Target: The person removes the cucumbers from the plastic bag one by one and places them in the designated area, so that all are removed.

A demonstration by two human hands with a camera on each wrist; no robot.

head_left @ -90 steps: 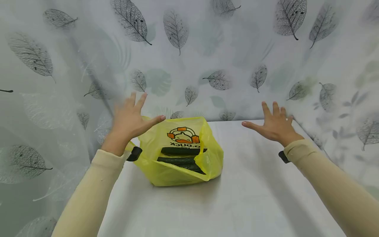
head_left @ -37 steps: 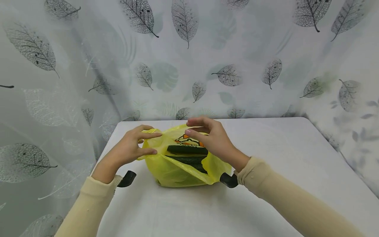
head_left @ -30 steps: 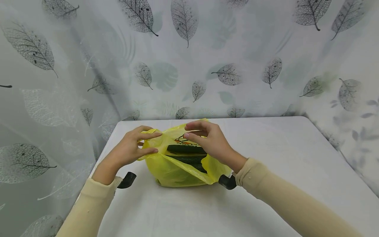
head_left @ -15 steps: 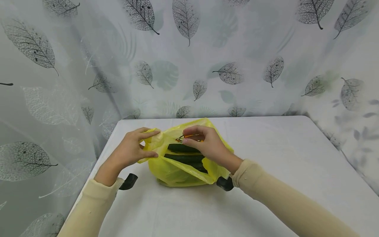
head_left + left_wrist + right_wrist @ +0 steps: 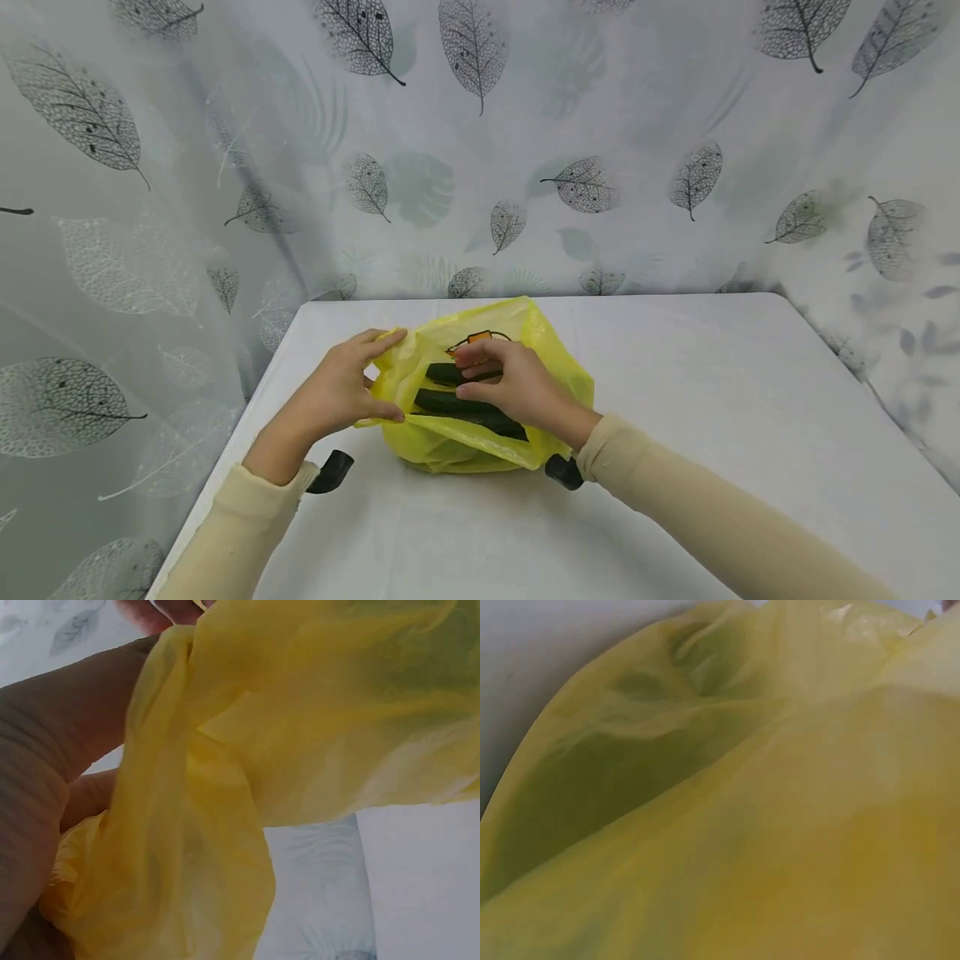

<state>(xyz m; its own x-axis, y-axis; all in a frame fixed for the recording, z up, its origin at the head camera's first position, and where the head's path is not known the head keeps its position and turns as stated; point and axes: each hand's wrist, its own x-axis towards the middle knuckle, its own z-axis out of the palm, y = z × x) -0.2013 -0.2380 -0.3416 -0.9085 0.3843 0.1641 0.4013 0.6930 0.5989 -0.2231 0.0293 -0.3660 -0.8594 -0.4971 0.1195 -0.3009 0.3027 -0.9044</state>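
Note:
A yellow plastic bag (image 5: 480,442) with an orange duck print lies on the white table (image 5: 690,417), its mouth open toward me. Dark green cucumbers (image 5: 465,408) lie inside. My left hand (image 5: 390,373) pinches the bag's left rim between thumb and fingers and holds it up. My right hand (image 5: 465,372) reaches into the mouth, and its fingers and thumb curl round the upper cucumber (image 5: 441,372). The left wrist view shows my left hand (image 5: 52,795) against bunched yellow bag film (image 5: 315,712). Yellow bag film (image 5: 780,825) fills the right wrist view, hiding the hand.
A leaf-printed curtain (image 5: 525,125) closes in the table at the back and on both sides. Black wrist mounts (image 5: 332,471) sit under each cuff. White tabletop stretches to the right of the bag and in front of it.
Both hands came in from wide apart to the bag. The left took hold of the rim. The right moved down into the mouth and closed on the upper cucumber.

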